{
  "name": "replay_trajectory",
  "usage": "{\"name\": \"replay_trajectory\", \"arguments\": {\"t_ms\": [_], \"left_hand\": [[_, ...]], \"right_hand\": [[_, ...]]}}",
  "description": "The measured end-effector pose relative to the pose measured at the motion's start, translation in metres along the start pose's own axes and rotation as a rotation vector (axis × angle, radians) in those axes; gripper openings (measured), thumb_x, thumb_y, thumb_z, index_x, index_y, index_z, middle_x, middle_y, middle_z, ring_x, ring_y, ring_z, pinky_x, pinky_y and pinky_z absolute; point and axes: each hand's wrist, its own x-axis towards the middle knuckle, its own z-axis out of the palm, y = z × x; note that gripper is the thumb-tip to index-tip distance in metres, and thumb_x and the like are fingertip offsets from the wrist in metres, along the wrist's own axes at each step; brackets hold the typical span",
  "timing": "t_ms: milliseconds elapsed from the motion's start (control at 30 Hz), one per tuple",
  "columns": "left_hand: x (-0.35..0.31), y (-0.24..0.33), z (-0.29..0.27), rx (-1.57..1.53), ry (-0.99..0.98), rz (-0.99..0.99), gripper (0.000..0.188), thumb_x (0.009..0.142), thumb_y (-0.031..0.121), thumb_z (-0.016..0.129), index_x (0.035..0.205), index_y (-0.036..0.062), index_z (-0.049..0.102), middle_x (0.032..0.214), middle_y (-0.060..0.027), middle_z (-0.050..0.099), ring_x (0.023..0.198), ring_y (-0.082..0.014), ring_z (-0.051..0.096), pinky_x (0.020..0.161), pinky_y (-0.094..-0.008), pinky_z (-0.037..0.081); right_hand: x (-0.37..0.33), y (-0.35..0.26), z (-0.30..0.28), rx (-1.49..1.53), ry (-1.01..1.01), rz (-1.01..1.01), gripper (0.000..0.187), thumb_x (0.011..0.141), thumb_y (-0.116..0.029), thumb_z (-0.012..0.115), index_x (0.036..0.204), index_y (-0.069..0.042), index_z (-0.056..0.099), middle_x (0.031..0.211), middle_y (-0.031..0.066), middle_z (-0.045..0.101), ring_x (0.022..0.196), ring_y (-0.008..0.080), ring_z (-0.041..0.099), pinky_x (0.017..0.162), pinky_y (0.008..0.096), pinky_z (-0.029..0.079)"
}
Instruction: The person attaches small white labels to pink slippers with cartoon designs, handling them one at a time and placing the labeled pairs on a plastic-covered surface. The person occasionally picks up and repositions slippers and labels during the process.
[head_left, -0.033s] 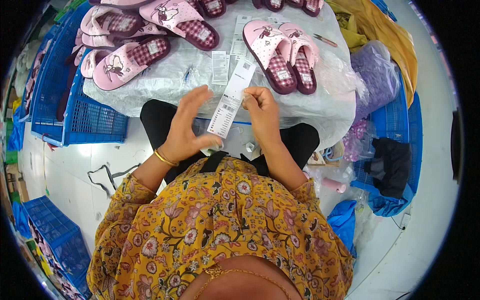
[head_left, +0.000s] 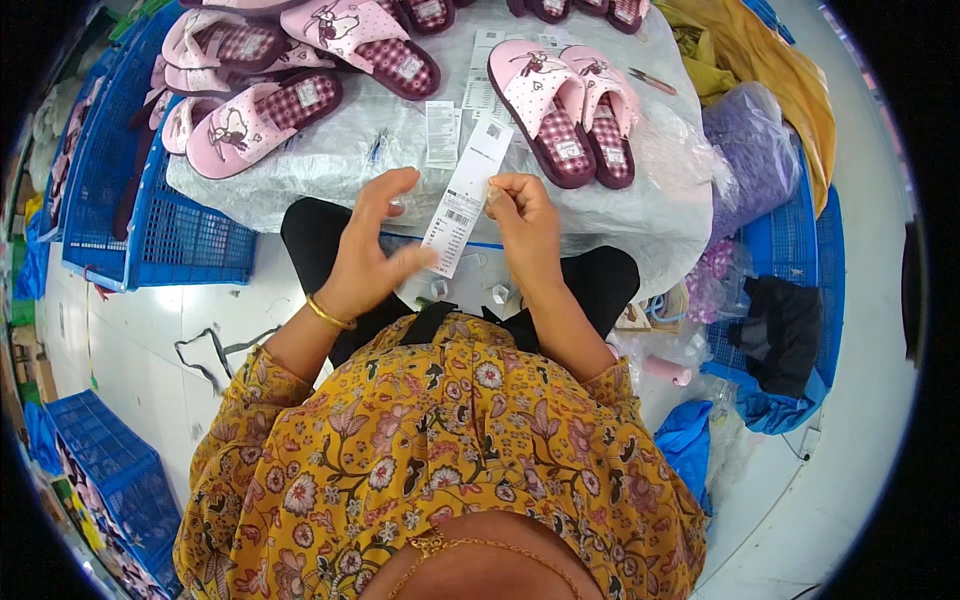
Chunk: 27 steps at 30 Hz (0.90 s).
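My right hand [head_left: 524, 222] pinches the right edge of a long white printed label [head_left: 462, 208], which slants over the near edge of the wrapped worktable. To its left is my left hand [head_left: 368, 243], open, with thumb and fingers spread. The left thumb points at the label's lower left edge; whether it touches is unclear. Beyond the label, more white label strips [head_left: 442, 135] lie on the plastic wrapping. A pair of pink slippers [head_left: 568, 115] with dark red checked insoles rests to the right of them. Another pink slipper [head_left: 255, 125] lies at the left.
Plastic film covers the table [head_left: 650, 190]. Small snips [head_left: 652, 80] lie at its right. Blue crates [head_left: 190, 235] stand at the left, another blue crate [head_left: 825, 240] at the right. A purple wrapped bundle [head_left: 755, 150] sits beside the table.
My left thumb has lifted slightly toward the label, and the left fingers have shifted a little. My right hand keeps its pinch on the label, almost unmoved.
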Motion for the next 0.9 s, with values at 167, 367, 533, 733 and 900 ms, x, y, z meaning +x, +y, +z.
{"name": "replay_trajectory", "arguments": {"t_ms": [167,367,533,733,900], "left_hand": [[0.014,-0.008,0.021,-0.730,-0.153,-0.595,0.026,0.091,0.008,0.066,0.115,0.0003,0.061,0.102,-0.0030,0.066,0.089,-0.0080,0.061,0.081,-0.0240,0.049],[0.016,-0.016,0.026,-0.805,-0.094,-0.642,0.016,0.091,0.005,0.066,0.106,0.0014,0.065,0.093,0.0007,0.066,0.079,-0.0050,0.060,0.071,-0.0209,0.050],[0.019,-0.005,0.026,-0.796,-0.135,-0.609,0.016,0.090,0.005,0.066,0.106,0.0017,0.065,0.094,0.0009,0.066,0.081,-0.0048,0.060,0.072,-0.0207,0.049],[0.018,-0.001,0.028,-0.707,-0.165,-0.468,0.017,0.091,0.006,0.067,0.107,0.0016,0.066,0.093,0.0026,0.065,0.082,-0.0032,0.057,0.073,-0.0201,0.048],[0.014,-0.004,0.034,-0.610,-0.127,-0.317,0.016,0.090,0.005,0.069,0.105,0.0023,0.066,0.095,0.0029,0.065,0.084,-0.0030,0.056,0.075,-0.0207,0.047]], "right_hand": [[-0.007,-0.005,0.008,-0.067,-0.037,-0.048,0.011,0.092,-0.006,0.064,0.101,0.001,0.061,0.088,0.0015,0.063,0.073,0.0058,0.056,0.066,0.0230,0.048],[-0.012,-0.022,0.003,-0.574,0.004,-0.549,0.011,0.086,-0.004,0.066,0.096,-0.005,0.064,0.101,0.0066,0.066,0.093,0.0235,0.060,0.081,0.0350,0.048],[-0.011,-0.030,0.003,-0.717,-0.034,-0.736,0.014,0.083,-0.007,0.067,0.096,-0.008,0.064,0.110,0.0073,0.066,0.103,0.0297,0.058,0.086,0.0392,0.045],[-0.016,-0.024,0.001,-0.708,-0.070,-0.708,0.015,0.084,-0.009,0.066,0.099,-0.008,0.062,0.104,0.0093,0.068,0.095,0.0310,0.063,0.082,0.0408,0.047],[-0.023,-0.029,0.001,-0.689,-0.071,-0.726,0.014,0.086,-0.008,0.064,0.100,-0.006,0.061,0.097,0.0116,0.068,0.087,0.0326,0.064,0.076,0.0423,0.048]]}}
